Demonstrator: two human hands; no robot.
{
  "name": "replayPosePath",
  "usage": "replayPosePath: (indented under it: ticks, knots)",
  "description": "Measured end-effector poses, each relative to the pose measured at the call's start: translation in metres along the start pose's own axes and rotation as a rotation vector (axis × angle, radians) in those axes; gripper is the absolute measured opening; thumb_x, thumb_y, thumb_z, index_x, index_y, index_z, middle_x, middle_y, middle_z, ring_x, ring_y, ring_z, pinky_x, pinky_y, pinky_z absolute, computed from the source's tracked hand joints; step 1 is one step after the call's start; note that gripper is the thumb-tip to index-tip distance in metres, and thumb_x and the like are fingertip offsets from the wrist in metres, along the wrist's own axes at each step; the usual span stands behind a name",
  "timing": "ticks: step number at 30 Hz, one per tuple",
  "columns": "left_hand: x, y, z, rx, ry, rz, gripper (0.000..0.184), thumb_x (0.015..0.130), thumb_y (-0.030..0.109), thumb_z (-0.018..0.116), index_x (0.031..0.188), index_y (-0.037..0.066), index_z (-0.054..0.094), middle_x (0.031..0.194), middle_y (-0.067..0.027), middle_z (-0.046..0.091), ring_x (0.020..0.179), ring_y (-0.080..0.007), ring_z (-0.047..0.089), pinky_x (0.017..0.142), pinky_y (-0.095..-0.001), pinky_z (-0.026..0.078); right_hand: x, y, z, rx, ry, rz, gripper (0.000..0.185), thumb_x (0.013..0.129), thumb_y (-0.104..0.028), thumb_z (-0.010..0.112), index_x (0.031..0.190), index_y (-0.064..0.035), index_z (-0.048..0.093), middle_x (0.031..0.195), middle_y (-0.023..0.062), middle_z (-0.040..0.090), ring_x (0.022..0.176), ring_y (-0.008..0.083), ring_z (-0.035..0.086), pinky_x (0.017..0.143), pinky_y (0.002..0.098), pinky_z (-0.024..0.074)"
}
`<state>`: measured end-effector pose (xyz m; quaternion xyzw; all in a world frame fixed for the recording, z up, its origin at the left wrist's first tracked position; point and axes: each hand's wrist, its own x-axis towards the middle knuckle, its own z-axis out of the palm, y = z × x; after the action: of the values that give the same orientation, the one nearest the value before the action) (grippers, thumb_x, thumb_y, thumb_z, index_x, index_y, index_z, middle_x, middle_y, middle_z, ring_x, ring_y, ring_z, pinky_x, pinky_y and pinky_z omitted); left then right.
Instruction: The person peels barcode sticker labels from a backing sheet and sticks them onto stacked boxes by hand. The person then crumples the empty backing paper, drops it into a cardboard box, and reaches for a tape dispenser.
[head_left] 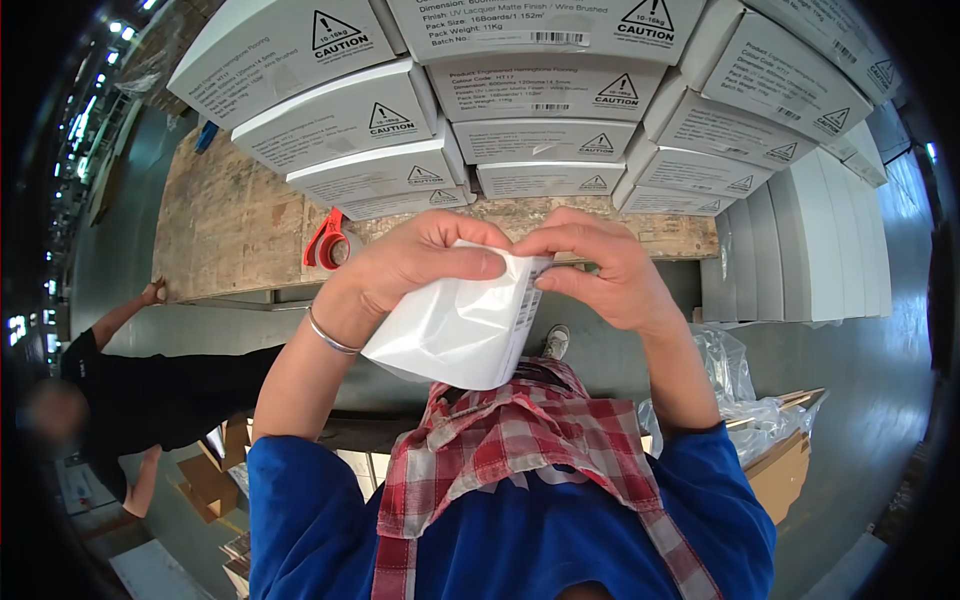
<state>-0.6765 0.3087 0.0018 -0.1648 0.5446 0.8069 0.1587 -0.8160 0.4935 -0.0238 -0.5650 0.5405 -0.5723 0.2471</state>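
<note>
A stack of white label sheets (450, 325) hangs in front of my chest, bent at its right edge, where printed text and a barcode show. My left hand (420, 262) grips its top edge, thumb on the near face, with a metal bangle at the wrist. At the top right corner my right hand (600, 265) pinches the sheets between thumb and fingers. A red tape dispenser (322, 240) lies on the wooden table (225, 225) just beyond my left wrist.
White cartons (545, 90) with caution labels are piled along the table's far side. More white boxes (800, 240) stand at the right. Plastic wrap and cardboard (780, 470) lie at the lower right. A person in dark clothes (150, 400) is at the left, one hand at the table corner.
</note>
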Motion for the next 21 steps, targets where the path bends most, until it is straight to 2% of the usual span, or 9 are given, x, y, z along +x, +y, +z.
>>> replayPosePath:
  ticks: [5, 9, 13, 15, 16, 17, 18, 20, 21]
  knots:
    - [0.001, -0.005, 0.010, -0.140, -0.064, -0.072, 0.020, 0.083, 0.012, 0.066, 0.099, 0.000, 0.066, 0.088, -0.0056, 0.068, 0.072, -0.0101, 0.065, 0.064, -0.0219, 0.051, -0.005, -0.008, -0.003, 0.014, 0.010, -0.085, 0.023, 0.071, 0.002, 0.071, 0.093, -0.0015, 0.064, 0.090, 0.0072, 0.060, 0.083, 0.0204, 0.059, 0.072, 0.0301, 0.0471]
    - [0.003, -0.011, 0.008, -0.237, -0.149, -0.033, 0.023, 0.083, 0.011, 0.065, 0.101, -0.003, 0.065, 0.093, -0.0080, 0.067, 0.079, -0.0118, 0.065, 0.073, -0.0237, 0.052, -0.011, -0.010, -0.009, -0.032, 0.006, -0.121, 0.019, 0.071, 0.002, 0.072, 0.087, -0.0011, 0.062, 0.090, 0.0084, 0.059, 0.085, 0.0209, 0.058, 0.075, 0.0296, 0.0465]
    - [0.006, -0.025, 0.002, -0.232, -0.022, 0.139, 0.021, 0.084, 0.010, 0.064, 0.102, -0.001, 0.063, 0.094, -0.0060, 0.065, 0.082, -0.0118, 0.064, 0.076, -0.0232, 0.051, -0.018, -0.002, -0.017, -0.157, 0.132, -0.209, 0.017, 0.072, 0.004, 0.070, 0.085, -0.0003, 0.059, 0.089, 0.0087, 0.058, 0.086, 0.0196, 0.057, 0.077, 0.0283, 0.0453]
    - [0.006, -0.034, -0.012, -0.049, 0.202, 0.250, 0.022, 0.083, 0.012, 0.066, 0.103, 0.003, 0.062, 0.095, -0.0036, 0.064, 0.084, -0.0108, 0.062, 0.075, -0.0236, 0.049, -0.027, 0.009, -0.028, -0.047, 0.316, -0.062, 0.017, 0.075, 0.008, 0.066, 0.087, 0.0004, 0.058, 0.089, 0.0080, 0.057, 0.087, 0.0160, 0.055, 0.078, 0.0258, 0.0438]
    - [0.007, -0.040, -0.016, 0.042, 0.314, 0.300, 0.023, 0.083, 0.013, 0.067, 0.103, 0.005, 0.061, 0.096, -0.0025, 0.063, 0.084, -0.0103, 0.061, 0.075, -0.0238, 0.049, -0.027, 0.009, -0.029, -0.044, 0.317, -0.055, 0.017, 0.075, 0.008, 0.066, 0.087, 0.0004, 0.058, 0.089, 0.0080, 0.057, 0.087, 0.0160, 0.055, 0.078, 0.0258, 0.0438]
    - [0.010, -0.045, -0.019, 0.037, 0.315, 0.290, 0.023, 0.083, 0.013, 0.067, 0.103, 0.005, 0.061, 0.096, -0.0025, 0.063, 0.084, -0.0103, 0.061, 0.075, -0.0238, 0.049, -0.026, 0.009, -0.030, -0.001, 0.444, 0.032, 0.015, 0.078, 0.009, 0.063, 0.088, 0.0006, 0.057, 0.089, 0.0064, 0.057, 0.086, 0.0132, 0.054, 0.077, 0.0241, 0.0433]
    - [0.014, -0.051, -0.022, 0.327, 0.406, 0.445, 0.023, 0.082, 0.013, 0.067, 0.103, 0.005, 0.060, 0.095, -0.0022, 0.063, 0.084, -0.0106, 0.060, 0.075, -0.0241, 0.048, -0.026, 0.010, -0.030, 0.040, 0.570, 0.121, 0.014, 0.080, 0.010, 0.061, 0.090, 0.0008, 0.057, 0.089, 0.0048, 0.056, 0.086, 0.0105, 0.053, 0.076, 0.0223, 0.0428]
    - [0.020, -0.059, -0.026, 0.919, 0.571, 0.746, 0.025, 0.081, 0.012, 0.068, 0.102, 0.005, 0.057, 0.094, -0.0017, 0.063, 0.082, -0.0112, 0.060, 0.074, -0.0248, 0.047, -0.024, 0.015, -0.028, 0.027, 0.606, 0.137, 0.012, 0.082, 0.009, 0.060, 0.090, 0.0007, 0.056, 0.088, 0.0039, 0.056, 0.084, 0.0091, 0.052, 0.075, 0.0213, 0.0424]
    - [0.021, -0.061, -0.023, 0.915, 0.574, 0.738, 0.025, 0.081, 0.012, 0.068, 0.102, 0.005, 0.057, 0.094, -0.0017, 0.063, 0.082, -0.0112, 0.060, 0.074, -0.0248, 0.047, -0.021, 0.017, -0.027, 0.009, 0.642, 0.140, 0.011, 0.083, 0.009, 0.060, 0.090, 0.0006, 0.056, 0.088, 0.0030, 0.055, 0.083, 0.0078, 0.051, 0.074, 0.0202, 0.0419]
